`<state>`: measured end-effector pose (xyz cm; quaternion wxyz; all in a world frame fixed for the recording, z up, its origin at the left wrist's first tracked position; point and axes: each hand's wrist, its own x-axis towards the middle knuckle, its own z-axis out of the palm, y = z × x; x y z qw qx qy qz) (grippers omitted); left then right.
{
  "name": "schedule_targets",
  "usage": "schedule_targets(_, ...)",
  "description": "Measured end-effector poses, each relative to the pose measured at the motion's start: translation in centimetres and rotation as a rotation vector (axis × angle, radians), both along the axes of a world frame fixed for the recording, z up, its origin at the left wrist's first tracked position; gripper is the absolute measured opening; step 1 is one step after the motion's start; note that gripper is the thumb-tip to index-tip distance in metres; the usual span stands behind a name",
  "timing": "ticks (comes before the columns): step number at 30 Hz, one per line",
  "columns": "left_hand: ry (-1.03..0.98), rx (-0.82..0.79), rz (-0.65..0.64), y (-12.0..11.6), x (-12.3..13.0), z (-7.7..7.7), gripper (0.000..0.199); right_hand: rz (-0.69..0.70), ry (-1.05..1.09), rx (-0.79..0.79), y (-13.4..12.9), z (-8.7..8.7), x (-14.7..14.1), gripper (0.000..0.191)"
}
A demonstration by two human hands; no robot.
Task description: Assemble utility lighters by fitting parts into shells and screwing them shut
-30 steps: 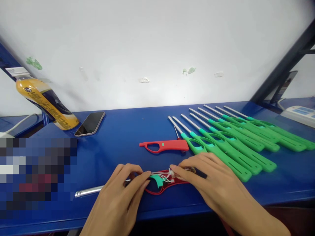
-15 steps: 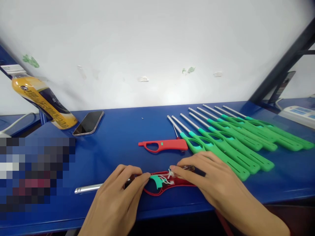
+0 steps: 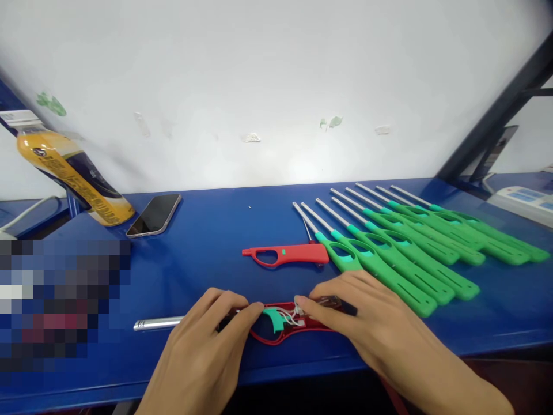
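An opened red lighter shell [image 3: 298, 327] lies near the table's front edge, with a teal trigger [image 3: 275, 319] and white wires inside. My left hand [image 3: 211, 334] grips its front end, and a silver tube [image 3: 158, 323] sticks out to the left of the fingers. My right hand [image 3: 367, 317] is closed on a clear brownish tank [image 3: 330, 301] at the shell's right part; the fingers partly hide it. Beyond the hands lies a red shell half [image 3: 298, 253], its outer side up.
Several green lighters [image 3: 401, 253] with silver tubes lie in a row at the right. A phone [image 3: 155, 215] and a yellow bottle [image 3: 78, 173] are at the back left. A white wall [image 3: 276, 86] rises behind the blue table [image 3: 207, 230].
My right hand has lowered the tank slightly into the red shell. The silver tube's far end has tilted up a little. My left hand keeps its grip.
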<state>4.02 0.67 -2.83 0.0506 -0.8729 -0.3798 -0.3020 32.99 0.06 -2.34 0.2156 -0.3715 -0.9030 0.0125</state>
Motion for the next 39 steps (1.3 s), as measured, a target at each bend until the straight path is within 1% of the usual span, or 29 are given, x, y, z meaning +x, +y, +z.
schedule_targets(3,0.0,-0.001,-0.009,0.0,0.0,0.0,0.029,-0.017,-0.037,-0.038,-0.2,-0.2,0.2,0.057)
schedule_targets(7,-0.011,0.009,-0.005,0.2,0.1,0.0,0.028,-0.031,-0.053,-0.051,-0.2,-0.4,0.5,0.073)
schedule_targets(10,-0.02,0.013,-0.006,0.2,0.2,0.1,0.028,-0.021,-0.06,-0.051,-0.1,-0.5,0.7,0.076)
schedule_targets(13,-0.016,0.012,-0.01,0.2,0.1,0.2,0.027,-0.029,-0.055,-0.024,0.0,-0.3,0.8,0.073)
schedule_targets(16,0.003,0.002,-0.019,0.2,0.1,0.2,0.028,-0.033,-0.044,-0.034,0.0,0.2,0.6,0.071)
schedule_targets(22,-0.009,0.011,-0.017,0.4,0.3,0.2,0.027,-0.064,0.114,-0.035,-0.6,1.2,-0.4,0.035)
schedule_targets(26,-0.012,-0.004,-0.02,0.2,0.4,0.2,0.025,-0.033,0.143,-0.08,-0.7,1.4,-1.0,0.027)
schedule_targets(28,-0.012,-0.002,-0.02,0.2,0.4,0.2,0.025,-0.019,0.138,-0.096,-0.6,1.5,-1.2,0.026)
schedule_targets(32,-0.007,-0.017,-0.026,0.2,0.4,0.3,0.026,-0.007,0.124,-0.108,-0.5,1.5,-1.2,0.033)
schedule_targets(39,-0.015,-0.009,-0.024,0.2,0.3,0.3,0.027,-0.003,0.1,-0.076,-0.5,1.1,-1.2,0.034)
